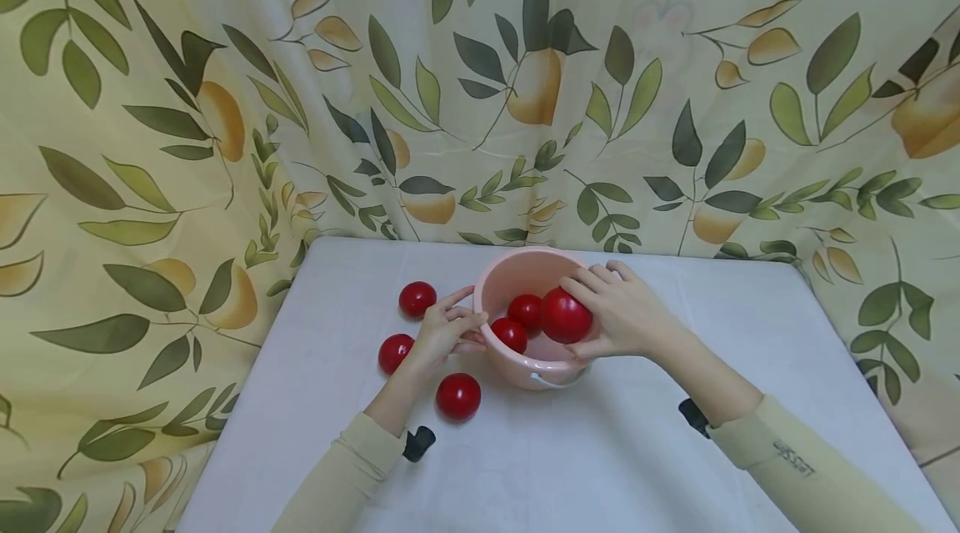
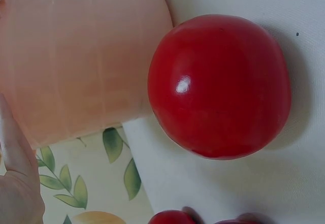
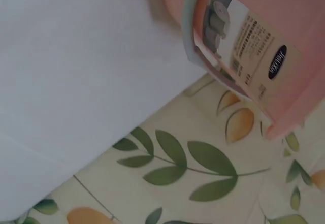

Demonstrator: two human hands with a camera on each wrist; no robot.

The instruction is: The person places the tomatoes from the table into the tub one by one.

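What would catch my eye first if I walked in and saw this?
Probably the glossy red round object in the person's right hand, held at the mouth of a pink bucket, with two more inside. Three others lie on the white table, left of the bucket and nearer the person. Behind it all hangs a leaf-and-fruit patterned curtain.

Left forearm (image 1: 396, 399) extended from bottom edge, left of middle, angled up and right; left sleeve (image 1: 341, 470) ended short of hand. Left hand (image 1: 448, 329) placed below centre, slightly left; fingers bent and spread in hold, partly hidden. Part of same hand recorded at lower left of left wrist view. Right forearm (image 1: 701, 379) extended from lower right, right sleeve (image 1: 810, 466) lettered. Right hand (image 1: 618, 312) held right of centre, fingers curled in grip, thumb set lower.
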